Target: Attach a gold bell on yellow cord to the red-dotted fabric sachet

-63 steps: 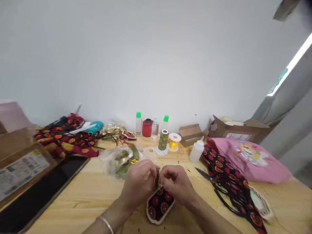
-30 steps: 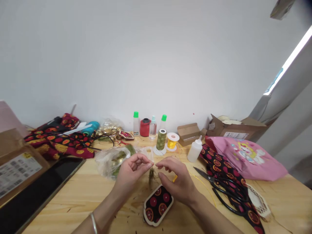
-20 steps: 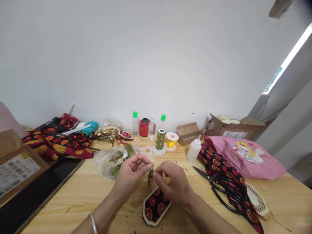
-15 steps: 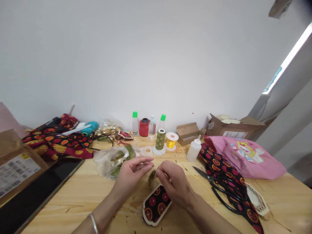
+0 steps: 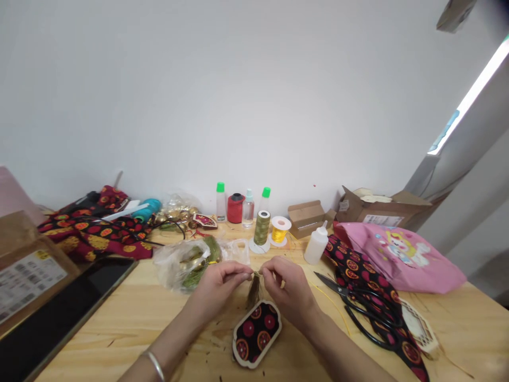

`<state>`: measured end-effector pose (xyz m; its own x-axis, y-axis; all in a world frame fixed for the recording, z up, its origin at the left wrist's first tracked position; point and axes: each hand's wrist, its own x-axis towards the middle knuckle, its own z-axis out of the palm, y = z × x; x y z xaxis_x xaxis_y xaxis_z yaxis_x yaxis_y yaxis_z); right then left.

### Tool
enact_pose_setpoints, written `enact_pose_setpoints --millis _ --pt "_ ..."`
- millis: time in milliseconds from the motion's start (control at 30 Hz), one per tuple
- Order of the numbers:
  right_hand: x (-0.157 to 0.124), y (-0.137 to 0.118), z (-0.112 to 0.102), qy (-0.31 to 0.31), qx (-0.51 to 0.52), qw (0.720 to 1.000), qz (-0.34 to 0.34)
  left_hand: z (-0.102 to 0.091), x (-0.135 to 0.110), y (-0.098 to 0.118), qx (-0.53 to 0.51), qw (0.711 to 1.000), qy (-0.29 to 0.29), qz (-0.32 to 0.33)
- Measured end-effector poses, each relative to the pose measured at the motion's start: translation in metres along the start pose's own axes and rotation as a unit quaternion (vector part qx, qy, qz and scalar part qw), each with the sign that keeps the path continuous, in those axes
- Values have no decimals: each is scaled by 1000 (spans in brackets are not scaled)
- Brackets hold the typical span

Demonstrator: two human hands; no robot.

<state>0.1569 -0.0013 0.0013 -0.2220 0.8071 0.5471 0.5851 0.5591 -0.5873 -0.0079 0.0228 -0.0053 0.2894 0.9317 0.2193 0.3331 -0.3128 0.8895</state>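
Your left hand (image 5: 217,291) pinches tassel (image 5: 253,289) top | your right hand (image 5: 289,293) pinches same top | tassel between hands, long axis upright, fringe pointing down | tip at patch (image 5: 256,334) far edge, on table (image 5: 139,318)

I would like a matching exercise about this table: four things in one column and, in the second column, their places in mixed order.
Things
1 tassel
2 scissors
3 red spool
4 white bottle

Places
A at the wall, left of the clear bottle
B pinched between the left hand and the right hand
C lying by the patterned cloth, on the right
D standing right of the yellow spool

Pairs: 1-B, 2-C, 3-A, 4-D
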Motion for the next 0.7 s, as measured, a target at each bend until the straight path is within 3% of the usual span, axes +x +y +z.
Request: enact_pose_setpoints --millis 133,267,467,600,700 --pt "1 0 1 -6 38 999 37 -1 -2 3 36 998 -31 37" --pt "2 2 4 -45 174 974 139 -4 -3 11 -5 998 -29 60" --pt "3 2 11 -85 416 858 289 -1 -4 11 -202 979 -11 0" --pt "2 -2 10 -96 524 793 296 8 -5 8 -358 931 -13 -69" --pt "2 -4 9 -99 576 752 305 12 -6 7 -420 901 -27 -104"
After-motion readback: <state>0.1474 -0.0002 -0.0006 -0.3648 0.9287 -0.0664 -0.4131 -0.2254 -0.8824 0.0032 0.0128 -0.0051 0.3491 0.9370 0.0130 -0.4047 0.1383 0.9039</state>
